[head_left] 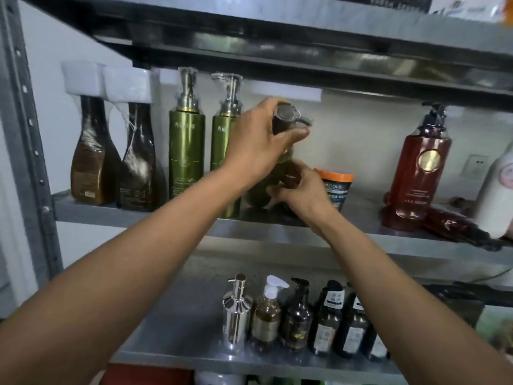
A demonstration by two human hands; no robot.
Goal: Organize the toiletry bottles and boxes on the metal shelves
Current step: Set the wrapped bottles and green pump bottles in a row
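Note:
A dark green pump bottle [280, 173] stands on the middle metal shelf [277, 240], mostly hidden by my hands. My left hand [258, 143] grips its brown pump head from above. My right hand [297, 190] holds the bottle's lower body from the right. To the left stand two green metallic pump bottles [186, 151] and two brown wrapped bottles [91, 162]. Just right of my right hand sits an orange-lidded jar [337, 184].
A red pump bottle [419, 173] stands at the shelf's right, with a smaller red bottle [455, 225] lying beside it and a white bottle [499, 190] at the edge. The lower shelf [177, 354] carries a row of several small pump bottles [294, 318]. Another shelf hangs close overhead.

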